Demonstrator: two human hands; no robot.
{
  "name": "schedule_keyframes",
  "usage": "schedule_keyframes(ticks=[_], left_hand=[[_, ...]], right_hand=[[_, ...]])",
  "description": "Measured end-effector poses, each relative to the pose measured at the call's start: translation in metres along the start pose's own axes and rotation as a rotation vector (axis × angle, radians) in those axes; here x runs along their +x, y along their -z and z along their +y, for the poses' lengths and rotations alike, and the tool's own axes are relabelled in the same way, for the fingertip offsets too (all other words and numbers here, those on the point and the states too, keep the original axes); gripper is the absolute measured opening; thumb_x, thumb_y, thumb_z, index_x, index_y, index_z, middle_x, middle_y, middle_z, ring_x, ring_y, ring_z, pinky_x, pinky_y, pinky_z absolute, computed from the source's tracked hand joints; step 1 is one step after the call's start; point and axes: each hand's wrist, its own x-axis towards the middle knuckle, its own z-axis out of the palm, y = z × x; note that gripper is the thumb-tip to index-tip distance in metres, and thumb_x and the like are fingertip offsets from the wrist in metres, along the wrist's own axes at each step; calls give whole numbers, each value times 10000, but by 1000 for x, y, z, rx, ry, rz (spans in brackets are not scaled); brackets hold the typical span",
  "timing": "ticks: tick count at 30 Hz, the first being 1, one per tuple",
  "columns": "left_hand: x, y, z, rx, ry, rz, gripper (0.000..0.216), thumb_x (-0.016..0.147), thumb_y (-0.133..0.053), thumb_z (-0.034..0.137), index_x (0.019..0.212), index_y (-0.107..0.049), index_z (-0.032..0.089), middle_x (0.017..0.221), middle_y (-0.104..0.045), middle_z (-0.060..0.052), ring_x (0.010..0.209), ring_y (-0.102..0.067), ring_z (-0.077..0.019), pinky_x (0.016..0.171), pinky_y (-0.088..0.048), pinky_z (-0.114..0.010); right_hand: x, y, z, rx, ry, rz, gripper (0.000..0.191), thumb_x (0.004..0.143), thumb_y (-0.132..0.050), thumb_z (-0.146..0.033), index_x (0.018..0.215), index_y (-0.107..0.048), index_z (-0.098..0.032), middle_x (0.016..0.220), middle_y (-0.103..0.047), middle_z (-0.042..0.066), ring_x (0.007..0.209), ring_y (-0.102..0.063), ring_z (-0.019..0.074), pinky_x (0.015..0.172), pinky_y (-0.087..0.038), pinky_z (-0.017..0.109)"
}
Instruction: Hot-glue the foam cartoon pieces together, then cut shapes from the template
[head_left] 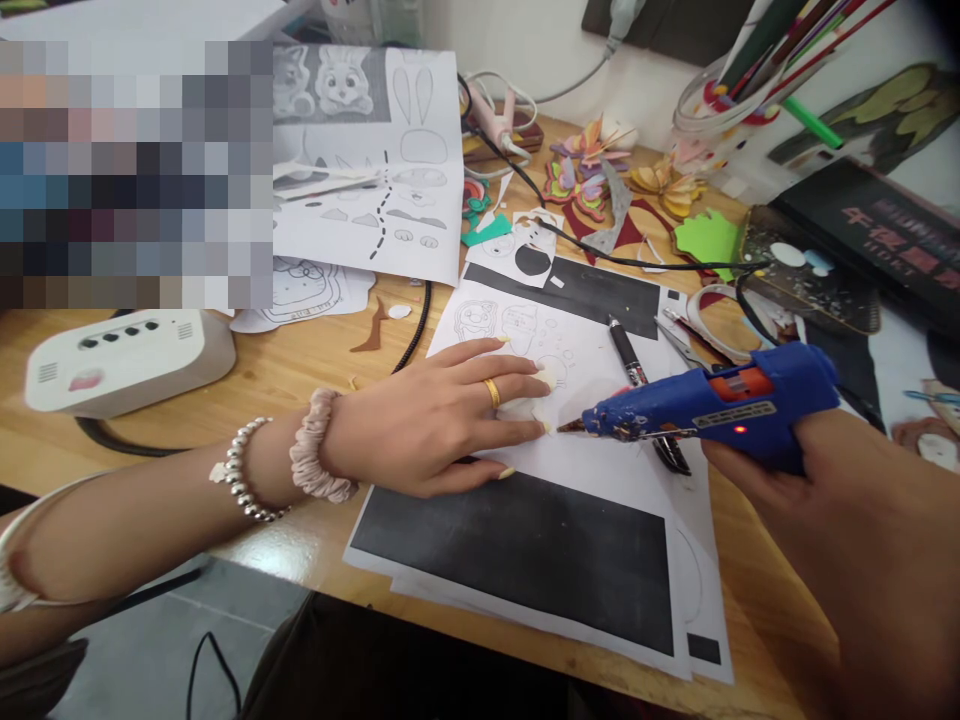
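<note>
Blue glue gun (712, 395) sits at 3 o'clock of the left hand (439, 425), red light lit, nozzle just beside the index fingertip; right hand (832, 510) has its grip closed around the handle; left-hand grip is open, palm down, fingertips at a pale piece (517, 410) on a printed sheet (615, 490); taking the nozzle as centre, a black pen (625, 348) passes behind the gun from 1 o'clock; scissors (679, 345) lie at 2; paper butterflies (581, 185) at 12; a white power strip (135, 355) at 9, on the wooden desk (315, 350).
</note>
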Motion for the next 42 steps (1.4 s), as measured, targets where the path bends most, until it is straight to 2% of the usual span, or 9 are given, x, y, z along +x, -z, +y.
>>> schedule_keyframes(ticks=[6,16,23,35,42], left_hand=[[0,0,0,4,0,0,358,834,-408,331,1139,-523,183,1272,-447,-122,1194,-372,-257,1007,-262,-478],[0,0,0,2,2,4,358,828,-420,333,1137,-523,186,1266,-454,-121,1191,-375,-259,1005,-264,-484],[0,1,0,3,4,-6,369,838,-395,340,1149,-519,184,1273,-446,-122,1198,-367,-255,1012,-255,-475],[0,0,0,-8,3,-1,359,825,-424,328,1142,-516,187,1269,-450,-120,1193,-373,-258,1010,-257,-479],[0,0,0,-16,9,3,355,820,-436,329,1139,-514,194,1269,-451,-115,1195,-371,-255,1012,-253,-478]], right_hand=[[1,2,0,-39,10,53,395,830,-339,-533,609,-261,-215,511,-231,-48,434,-223,119,390,-157,220],[0,1,-3,-21,8,-5,417,831,-303,-552,605,-288,-202,502,-278,-44,396,-235,99,369,-142,203],[2,2,-3,-29,31,-1,415,847,-276,-531,625,-371,-193,491,-231,-54,376,-149,103,358,-108,223],[3,1,-3,15,30,6,421,840,-281,-542,579,-229,-216,501,-221,-54,381,-152,98,374,-111,219],[3,2,-4,31,32,3,418,846,-283,-529,587,-165,-223,518,-162,-61,388,-131,96,376,-109,220]])
